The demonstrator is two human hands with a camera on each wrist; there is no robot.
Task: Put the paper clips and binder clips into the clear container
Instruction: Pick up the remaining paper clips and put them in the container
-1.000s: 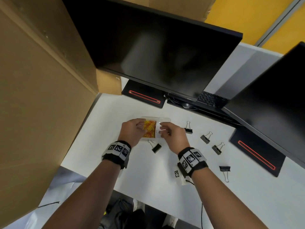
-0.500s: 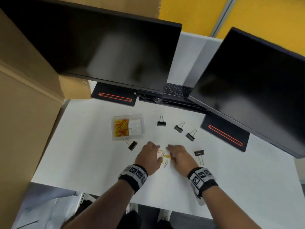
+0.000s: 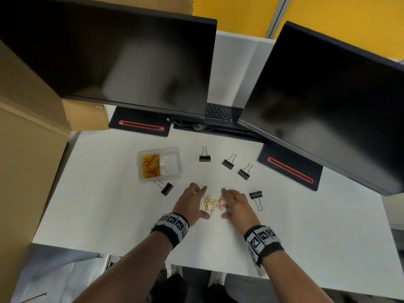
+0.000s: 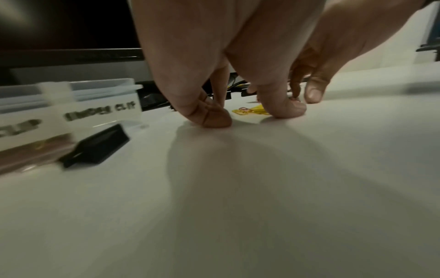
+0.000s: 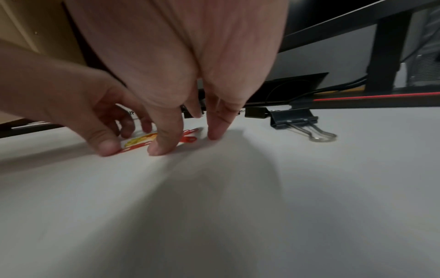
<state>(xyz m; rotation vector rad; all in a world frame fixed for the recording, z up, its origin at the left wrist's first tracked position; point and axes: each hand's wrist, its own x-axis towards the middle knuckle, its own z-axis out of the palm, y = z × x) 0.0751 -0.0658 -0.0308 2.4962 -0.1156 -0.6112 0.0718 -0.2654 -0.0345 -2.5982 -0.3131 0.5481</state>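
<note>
A small pile of yellow and red paper clips [image 3: 213, 203] [image 4: 250, 111] [image 5: 142, 140] lies on the white table [image 3: 109, 204]. My left hand [image 3: 197, 202] [image 4: 250, 112] and right hand [image 3: 228, 203] [image 5: 188, 139] flank the pile, fingers spread, fingertips on the table, holding nothing. The clear container [image 3: 172, 162] [image 4: 71, 105] stands to the far left, its left compartment full of paper clips [image 3: 150, 166]. Black binder clips lie loose: one by the container [image 3: 166, 188] [image 4: 100, 146], one beside my right hand [image 3: 255, 195] [image 5: 295, 119], and three farther back [image 3: 204, 157] [image 3: 228, 164] [image 3: 243, 173].
Two dark monitors [image 3: 131, 62] [image 3: 328, 95] overhang the back of the table on black bases with red stripes [image 3: 140, 125] [image 3: 290, 169]. A keyboard [image 3: 223, 112] sits between them. Cardboard [image 3: 26, 160] walls the left side. The table's front edge [image 3: 196, 267] is near my wrists.
Both hands left the container and came back toward me to the loose paper clips. In the last half second they spread slightly apart around the pile.
</note>
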